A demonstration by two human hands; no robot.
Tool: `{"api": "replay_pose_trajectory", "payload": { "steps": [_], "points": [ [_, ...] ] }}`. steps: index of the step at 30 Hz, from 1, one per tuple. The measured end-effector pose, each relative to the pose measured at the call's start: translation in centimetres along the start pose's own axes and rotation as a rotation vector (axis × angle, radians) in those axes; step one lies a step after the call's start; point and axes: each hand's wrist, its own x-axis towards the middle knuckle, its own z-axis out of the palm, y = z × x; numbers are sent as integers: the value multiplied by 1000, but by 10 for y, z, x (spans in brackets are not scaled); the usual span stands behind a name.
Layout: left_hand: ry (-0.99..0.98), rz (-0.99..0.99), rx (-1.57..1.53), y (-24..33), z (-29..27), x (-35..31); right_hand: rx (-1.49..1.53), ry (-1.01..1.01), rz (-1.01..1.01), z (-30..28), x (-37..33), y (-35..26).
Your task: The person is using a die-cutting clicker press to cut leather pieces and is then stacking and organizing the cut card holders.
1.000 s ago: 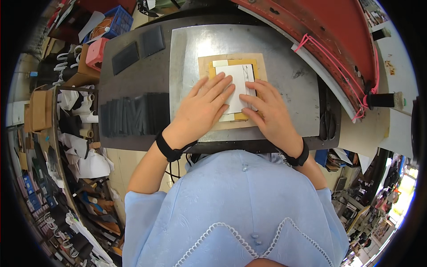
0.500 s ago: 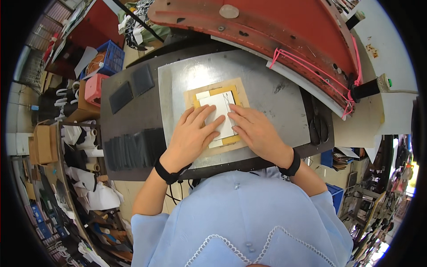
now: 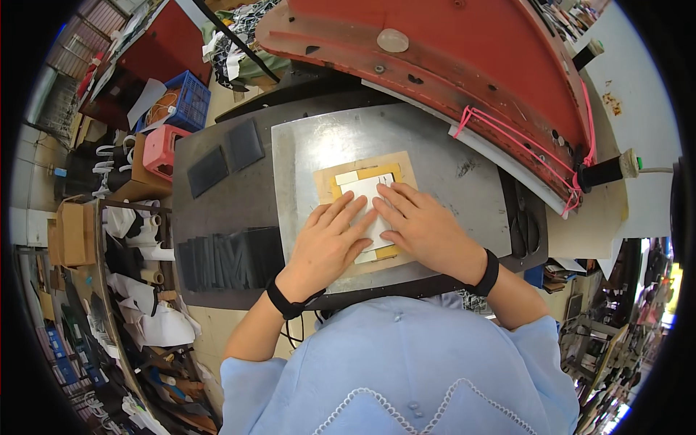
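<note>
On a metal plate [image 3: 464,199] lies a tan board [image 3: 327,179] with a yellow frame-like piece [image 3: 386,171] on it. White card [image 3: 371,187] covers much of the yellow piece, with a narrow white strip along its left side. My left hand [image 3: 328,238] rests over the card's left part, fingers stretched out and flat. From the right, my right hand [image 3: 429,230] lies across the card with its fingers extended, close to the left fingertips. Both hands press or rest on the card and grasp nothing that shows. The fingers hide the card's middle.
A row of thin black pieces [image 3: 228,261] lies left of the plate, with two flat black pads [image 3: 208,172] beyond. The large red machine arm [image 3: 435,51] overhangs the far right. Black-handled scissors [image 3: 525,230] lie at the table's right. A blue crate [image 3: 190,101] stands far left.
The right hand has slid leftward over the card, bringing its fingertips nearer the left hand and covering more of the card. The whole view has shifted slightly.
</note>
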Motion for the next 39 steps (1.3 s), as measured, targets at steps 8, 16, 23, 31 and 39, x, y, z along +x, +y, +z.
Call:
{"api": "replay_pose_trajectory", "payload": {
  "steps": [8, 16, 23, 31, 39],
  "points": [
    [-9, -4, -61, -5, -5, 2, 67, 56, 17, 6, -2, 0],
    [6, -10, -54, -7, -4, 1, 157, 89, 105, 6, -13, 9],
    [16, -7, -47, -7, -1, 0, 94, 70, 97, -3, -20, -1],
    [3, 1, -20, -8, -1, -1, 120, 97, 117, 9, -23, -1],
    [29, 33, -29, -10, -1, 2, 91, 111, 137, 8, -23, -5]
  ]
}}
